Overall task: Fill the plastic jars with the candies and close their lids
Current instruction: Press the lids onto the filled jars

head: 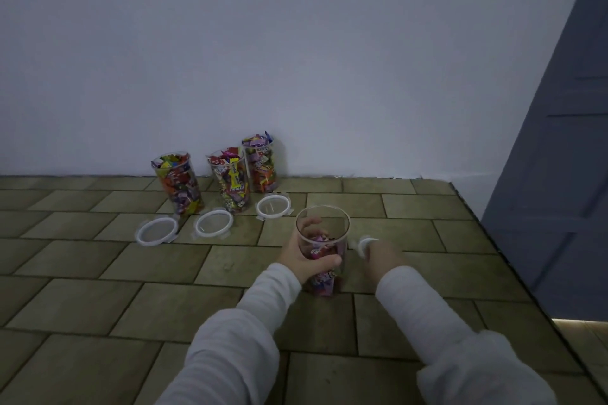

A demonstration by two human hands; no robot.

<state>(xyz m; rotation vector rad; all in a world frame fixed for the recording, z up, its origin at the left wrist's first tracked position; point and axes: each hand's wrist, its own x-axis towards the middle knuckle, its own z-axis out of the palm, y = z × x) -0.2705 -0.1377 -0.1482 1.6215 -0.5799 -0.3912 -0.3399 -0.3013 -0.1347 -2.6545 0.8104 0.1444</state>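
A clear plastic jar (324,233), about half full of wrapped candies, stands on the tiled floor in front of me. My left hand (306,253) wraps around its left side. My right hand (383,253) is blurred just right of the jar, fingers on a white lid (363,245) lying on the floor; the grip itself is unclear. Three jars full of candies stand open by the wall: left (177,182), middle (230,179), right (261,163). Three white-rimmed lids lie in front of them: left (157,231), middle (213,223), right (273,207).
A white wall (296,59) rises right behind the jars. A grey door or panel (559,158) stands at the right, where the tiled surface ends at an edge (487,233). Brown tiles (98,306) stretch to the left and towards me.
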